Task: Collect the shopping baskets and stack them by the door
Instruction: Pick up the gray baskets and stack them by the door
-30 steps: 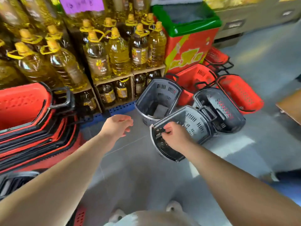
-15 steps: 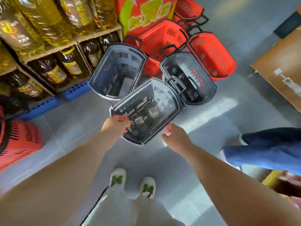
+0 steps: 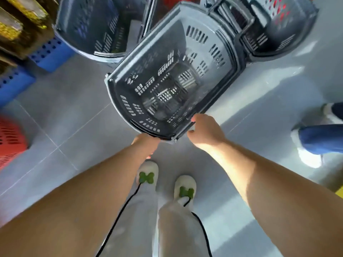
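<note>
Fingers [image 3: 194, 118] of R hand [image 3: 206, 130] curl round near rim of grey basket [image 3: 172, 86], pinching it w/ thumb. L hand [image 3: 146, 145] meets same rim at its near-left corner; its fingers go under the rim, hidden, so can't tell how they lie. Basket: hard grey plastic, D-shaped mouth w/ one rounded end, walls and base pierced by rows of short slots, smooth thick rim; tilted, mouth facing camera, above grey tile floor [image 3: 78, 115] in front of wearer's feet. 2nd grey basket [image 3: 87, 25], same make, just beyond-left of it; 3rd grey basket [image 3: 274, 25] touching its far-right side, red showing thru slots. Red slotted basket [image 3: 11, 138] well left of it. Blue perforated plastic pallet [image 3: 46, 54] beyond-left, under blurred bottles [image 3: 18, 21]; yellow labels unreadable. Near side of it: white fuzzy slippers [image 3: 147, 175] w/ green bows, thin black cable [image 3: 118, 219]. Right of it: another person's jeans leg [image 3: 319, 138].
</note>
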